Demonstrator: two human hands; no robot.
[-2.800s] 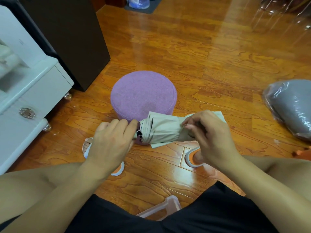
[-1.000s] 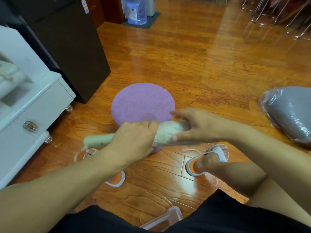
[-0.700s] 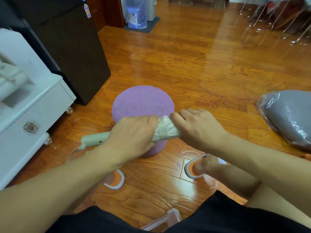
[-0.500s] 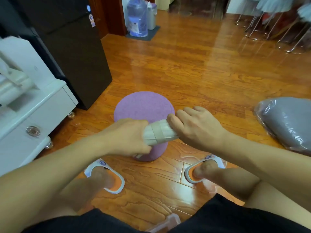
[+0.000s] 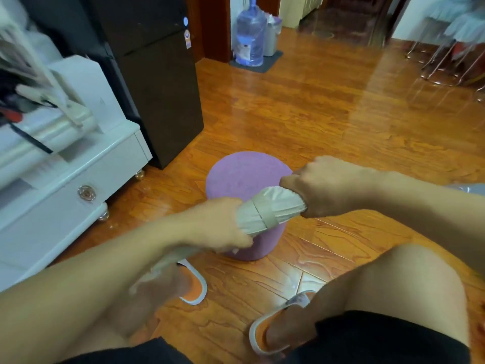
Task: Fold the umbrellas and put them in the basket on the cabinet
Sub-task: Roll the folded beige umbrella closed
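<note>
A beige folded umbrella [image 5: 270, 210], rolled tight with its strap wrapped round it, is held between both hands above the purple stool [image 5: 244, 174]. My left hand [image 5: 220, 224] grips the handle end, and the handle runs back under my forearm. My right hand [image 5: 320, 186] grips the canopy's far end. On the white cabinet [image 5: 65, 177] at the left stands a white basket [image 5: 86, 93] with another folded umbrella [image 5: 44, 132] lying in it.
A dark cabinet [image 5: 157, 74] stands behind the white one. A water jug [image 5: 250, 35] sits by the doorway at the back. Chair legs [image 5: 443, 59] are at the far right. My knees and slippered feet fill the lower frame on the wooden floor.
The umbrella was rolled up and strapped. My view has tilted up and more of the room shows. Both hands have lifted the umbrella a little, its handle now hidden under my left forearm.
</note>
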